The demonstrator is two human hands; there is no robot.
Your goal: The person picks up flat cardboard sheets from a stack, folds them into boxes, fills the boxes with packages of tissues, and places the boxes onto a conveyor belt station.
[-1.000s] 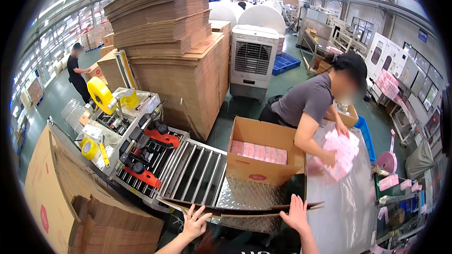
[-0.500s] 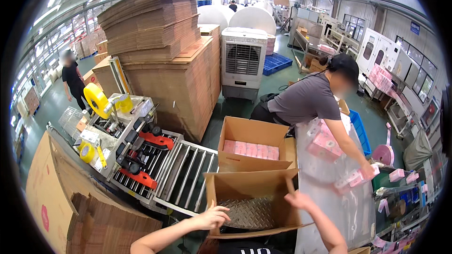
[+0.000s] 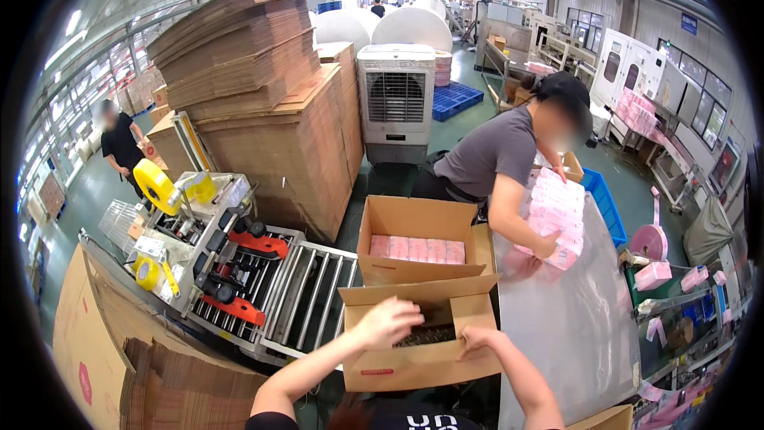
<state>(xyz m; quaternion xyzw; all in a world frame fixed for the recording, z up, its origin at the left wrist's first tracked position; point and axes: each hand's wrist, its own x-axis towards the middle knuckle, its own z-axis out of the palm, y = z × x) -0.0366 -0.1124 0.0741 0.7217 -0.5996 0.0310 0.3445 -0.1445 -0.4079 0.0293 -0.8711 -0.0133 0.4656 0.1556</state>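
Observation:
An open cardboard box (image 3: 423, 369) stands right in front of me, with a ridged dark metal surface partly showing inside. My left hand (image 3: 390, 323) hovers over its opening at the left, fingers loosely spread and nothing held. My right hand (image 3: 477, 341) grips the box's near edge at the right, fingers curled over the cardboard. Just beyond it is a second open cardboard box (image 3: 414, 272), with a layer of pink packs (image 3: 419, 249) in its bottom.
To the right, a co-worker (image 3: 497, 143) holds a stack of pink packs (image 3: 555, 211) over the metal table (image 3: 581, 326). A roller conveyor (image 3: 309, 291) and taping machine (image 3: 231, 271) stand left. Flat cardboard stacks (image 3: 263, 151) rise behind. A blue crate (image 3: 605, 207) lies beyond the table.
My right hand has come down from the right flap to the near edge, whose front panel now shows. My left hand has moved over the opening. The co-worker has brought packs together into a stack.

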